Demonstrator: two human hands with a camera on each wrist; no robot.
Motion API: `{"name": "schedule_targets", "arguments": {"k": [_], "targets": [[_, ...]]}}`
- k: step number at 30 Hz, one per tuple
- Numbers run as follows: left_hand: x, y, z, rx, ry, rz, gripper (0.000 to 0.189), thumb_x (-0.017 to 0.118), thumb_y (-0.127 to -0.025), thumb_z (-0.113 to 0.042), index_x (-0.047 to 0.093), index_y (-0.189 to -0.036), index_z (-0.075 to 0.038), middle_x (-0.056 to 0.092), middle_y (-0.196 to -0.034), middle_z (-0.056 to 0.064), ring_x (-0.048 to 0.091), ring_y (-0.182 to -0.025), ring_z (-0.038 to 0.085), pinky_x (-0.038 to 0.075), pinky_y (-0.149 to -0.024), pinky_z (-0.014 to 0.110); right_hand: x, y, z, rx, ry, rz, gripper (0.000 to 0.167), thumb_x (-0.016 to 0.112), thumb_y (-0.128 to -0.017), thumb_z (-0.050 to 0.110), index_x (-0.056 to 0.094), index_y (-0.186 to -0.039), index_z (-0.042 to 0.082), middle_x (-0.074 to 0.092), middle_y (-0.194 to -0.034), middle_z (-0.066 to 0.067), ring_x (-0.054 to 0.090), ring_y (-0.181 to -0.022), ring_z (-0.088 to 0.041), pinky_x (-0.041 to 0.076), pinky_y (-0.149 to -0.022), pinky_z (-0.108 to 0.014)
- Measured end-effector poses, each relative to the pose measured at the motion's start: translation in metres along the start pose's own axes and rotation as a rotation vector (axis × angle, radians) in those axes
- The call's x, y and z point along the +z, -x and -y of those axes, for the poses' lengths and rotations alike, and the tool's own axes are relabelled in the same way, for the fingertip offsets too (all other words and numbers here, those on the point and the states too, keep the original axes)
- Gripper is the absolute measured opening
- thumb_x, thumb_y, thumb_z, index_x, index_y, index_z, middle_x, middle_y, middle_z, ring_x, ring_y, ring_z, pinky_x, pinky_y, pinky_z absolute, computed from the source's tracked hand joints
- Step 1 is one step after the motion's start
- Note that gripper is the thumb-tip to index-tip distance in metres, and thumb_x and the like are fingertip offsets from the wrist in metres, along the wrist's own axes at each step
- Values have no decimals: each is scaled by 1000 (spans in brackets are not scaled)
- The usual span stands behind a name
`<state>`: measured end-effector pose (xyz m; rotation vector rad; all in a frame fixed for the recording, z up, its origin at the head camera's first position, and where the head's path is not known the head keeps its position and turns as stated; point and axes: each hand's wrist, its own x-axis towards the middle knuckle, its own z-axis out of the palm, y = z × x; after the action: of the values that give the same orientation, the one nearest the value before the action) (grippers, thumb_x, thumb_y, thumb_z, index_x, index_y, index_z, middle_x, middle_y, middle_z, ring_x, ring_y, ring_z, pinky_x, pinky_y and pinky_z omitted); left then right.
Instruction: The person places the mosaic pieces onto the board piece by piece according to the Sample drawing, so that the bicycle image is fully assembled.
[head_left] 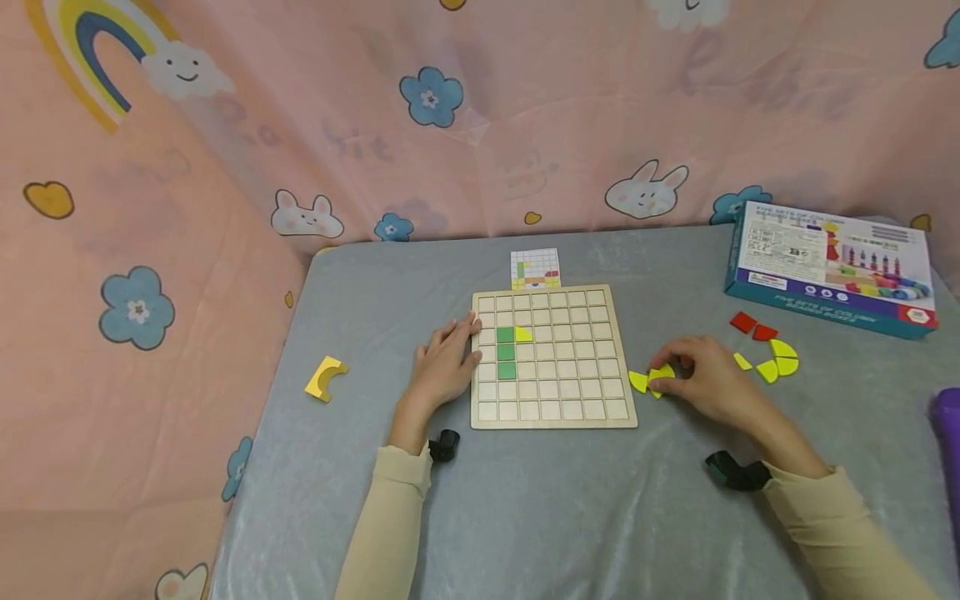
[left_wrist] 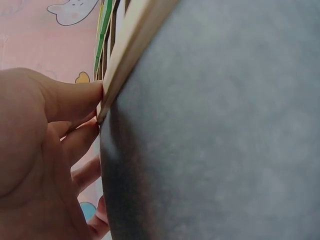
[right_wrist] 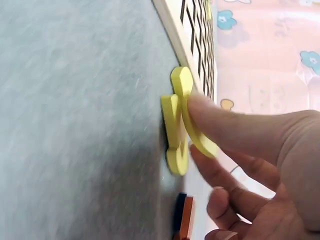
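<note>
A pale wooden grid board point(head_left: 551, 410) lies mid-table, with several green squares point(head_left: 506, 352) in one column and a yellow quarter-round piece point(head_left: 522, 334) beside the top one. My left hand point(head_left: 442, 367) rests at the board's left edge, its thumb and fingertips touching the wooden rim point(left_wrist: 131, 50) in the left wrist view. Just off the right edge, my right hand point(head_left: 708, 379) pinches a yellow quarter-round piece point(right_wrist: 201, 142) between thumb and finger. Under and beside it lie more yellow pieces point(head_left: 637, 381), partly covered by that hand in the head view.
A small pattern card point(head_left: 535, 267) stands behind the board. Right of my right hand lie red pieces point(head_left: 743, 322) and yellow pieces point(head_left: 785, 366). A printed box point(head_left: 825, 275) sits back right, a yellow arch block point(head_left: 326, 378) left, and a purple object point(head_left: 948, 442) at the right edge.
</note>
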<state>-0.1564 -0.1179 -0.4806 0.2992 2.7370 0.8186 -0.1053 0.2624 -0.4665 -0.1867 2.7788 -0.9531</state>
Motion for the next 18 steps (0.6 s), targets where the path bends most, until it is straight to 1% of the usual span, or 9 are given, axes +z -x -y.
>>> {"name": "schedule_targets", "arguments": {"k": [1, 3, 7, 10, 12, 15, 17, 18], "targets": [[0, 0, 0, -5, 0, -1, 64, 53, -112, -28, 26, -170, -23, 35, -173, -8, 23, -164, 25, 27, -114, 57, 1, 0, 1, 3, -7, -12, 18, 85, -91, 14, 78, -106, 5, 68, -101, -15, 51, -98, -32, 40, -81, -40], [0, 0, 0, -7, 1, -3, 64, 54, -112, -27, 26, -170, -23, 37, -172, -7, 24, -163, 26, 27, -114, 57, 3, -1, 5, -3, -18, -42, 16, 82, -93, 12, 77, -107, 5, 67, -99, -14, 52, -96, -31, 40, -80, -39], [0, 0, -1, -19, 2, -5, 61, 55, -112, -27, 31, -168, -26, 34, -174, -5, 25, -163, 27, 27, -113, 57, 9, -6, 15, -61, -44, -76, 22, 77, -97, 10, 77, -118, 4, 72, -111, -18, 55, -100, -33, 43, -85, -42], [0, 0, -2, -25, 7, -4, 59, 55, -111, -28, 34, -167, -28, 32, -175, -3, 25, -163, 27, 27, -112, 56, 15, -11, 24, -119, -63, -73, 25, 73, -100, 8, 77, -124, 3, 71, -113, -19, 55, -105, -35, 42, -89, -46], [0, 0, -2, -25, 8, -2, 60, 55, -111, -28, 34, -167, -28, 32, -175, -3, 25, -163, 27, 28, -112, 56, 20, -14, 31, -150, -90, -69, 24, 69, -103, 7, 76, -125, 2, 69, -112, -20, 53, -106, -37, 40, -92, -50], [-1, -2, -1, -19, -2, 5, 60, 55, -111, -27, 33, -168, -26, 32, -175, -2, 25, -163, 28, 28, -113, 57, 28, -19, 42, -188, -141, -62, 22, 63, -106, 5, 74, -124, 1, 67, -117, -22, 51, -116, -40, 37, -100, -55], [-1, -3, -1, -17, -6, 8, 61, 55, -111, -27, 33, -168, -25, 31, -175, -2, 25, -163, 29, 28, -114, 58, 34, -24, 49, -223, -164, -63, 20, 61, -106, 4, 74, -121, 1, 66, -116, -21, 50, -117, -41, 35, -100, -55], [-2, -3, -1, -17, -6, 11, 61, 55, -111, -26, 33, -168, -25, 31, -175, -1, 25, -163, 29, 28, -115, 58, 36, -26, 53, -242, -167, -67, 19, 61, -106, 4, 74, -119, 2, 66, -114, -20, 50, -115, -40, 35, -98, -53]]}}
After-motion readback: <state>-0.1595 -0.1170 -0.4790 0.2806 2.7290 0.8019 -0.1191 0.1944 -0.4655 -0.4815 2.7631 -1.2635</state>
